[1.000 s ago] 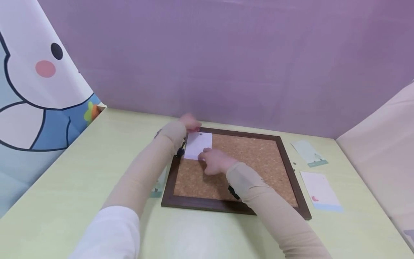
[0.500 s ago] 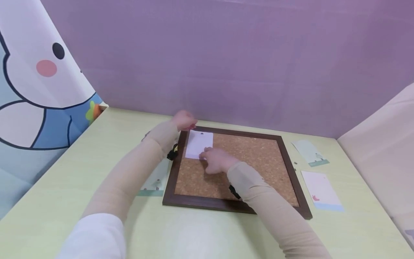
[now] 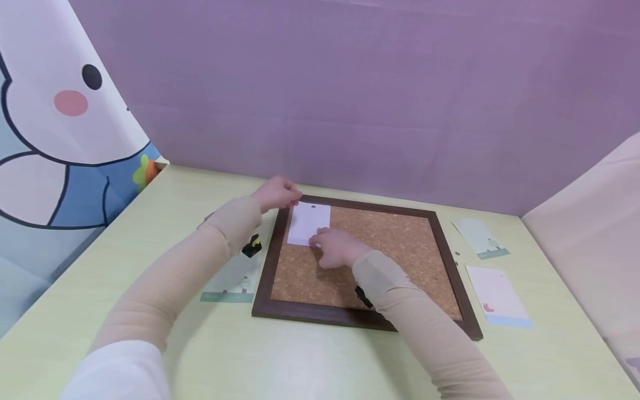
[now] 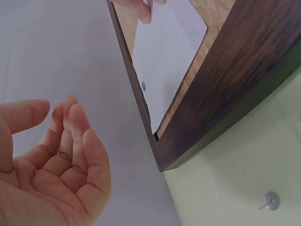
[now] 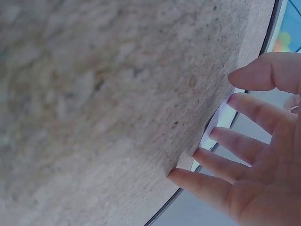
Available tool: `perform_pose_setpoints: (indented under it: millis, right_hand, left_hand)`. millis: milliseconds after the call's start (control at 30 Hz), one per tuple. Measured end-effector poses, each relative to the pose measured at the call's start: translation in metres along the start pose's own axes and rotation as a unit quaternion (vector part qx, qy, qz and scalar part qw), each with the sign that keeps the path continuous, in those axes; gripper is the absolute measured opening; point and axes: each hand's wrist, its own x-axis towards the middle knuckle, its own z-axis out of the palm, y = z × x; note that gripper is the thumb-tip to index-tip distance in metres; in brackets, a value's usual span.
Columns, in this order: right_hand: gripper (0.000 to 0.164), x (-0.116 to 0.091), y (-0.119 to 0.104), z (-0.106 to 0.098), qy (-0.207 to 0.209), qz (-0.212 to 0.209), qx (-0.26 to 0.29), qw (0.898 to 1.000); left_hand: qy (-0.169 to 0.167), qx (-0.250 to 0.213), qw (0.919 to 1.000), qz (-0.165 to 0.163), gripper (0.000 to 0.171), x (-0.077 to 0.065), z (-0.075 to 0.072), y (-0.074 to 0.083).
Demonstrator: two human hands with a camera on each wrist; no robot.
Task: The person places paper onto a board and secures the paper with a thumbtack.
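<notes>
Basically, white card lies on the corkboard, far left corner, its left edge close along the dark frame. One grey thumbtack sits in the card by its far edge. Both hands in view, no object seen in either. Left hand is up beside the board's far left corner, apart from it; fingers loosely bent, thumb away from them, gap between. Right hand has fingers spread, tips resting at the card's near edge, thumb held apart. Second thumbtack lies on its side on the worktop, just off the board's left edge, pin sideways. Green-edged card on the worktop left of the board, partly hidden by the left sleeve. Past the board's right edge: grey-green card nearer the worktop's far right corner, blue-edged card nearer the front, two small dark bits between them and the frame, too small to tell. Purple cloth along the worktop's far edge, cartoon cloth along its left edge
</notes>
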Motion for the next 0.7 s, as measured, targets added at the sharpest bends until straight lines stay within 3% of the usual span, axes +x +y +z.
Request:
perform_pose_setpoints:
  millis: [233, 433, 700]
  right_hand:
    - [0.055, -0.001, 0.0, 0.0, -0.001, 0.002, 0.002, 1.0]
    - [0.057, -0.002, 0.0, 0.0, -0.002, 0.003, 0.005, 1.0]
    - [0.059, -0.003, -0.001, -0.001, 0.001, 0.001, 0.004, 1.0]
  left_hand:
    - [-0.009, -0.001, 1.0, 0.004, 0.027, -0.009, -0.001, -0.008]
    - [-0.014, -0.018, 0.9997, -0.013, 0.028, -0.02, -0.002, -0.02]
    - [-0.016, -0.033, 0.9993, -0.007, 0.028, -0.039, -0.009, -0.039]
